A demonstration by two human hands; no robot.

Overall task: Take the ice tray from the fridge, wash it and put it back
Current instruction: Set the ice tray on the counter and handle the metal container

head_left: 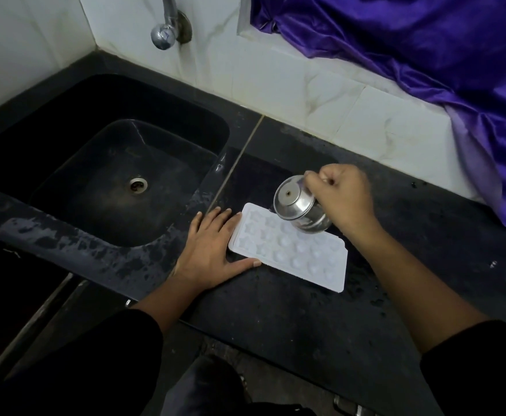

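A white plastic ice tray (293, 253) with several star-shaped cells lies flat on the dark wet countertop (290, 319), just right of the sink. My left hand (212, 250) lies flat on the counter, with straight fingers and thumb against the tray's left edge. My right hand (344, 196) grips a small steel pot (299, 210) and holds it tilted over the tray's far corner, its bottom turned toward the camera. Whether anything pours from it cannot be seen.
A black sink (101, 163) with a round drain (138, 185) sits at the left. A chrome tap (167, 28) juts from the white tiled wall above it. Purple cloth (410, 49) drapes over the ledge at the right.
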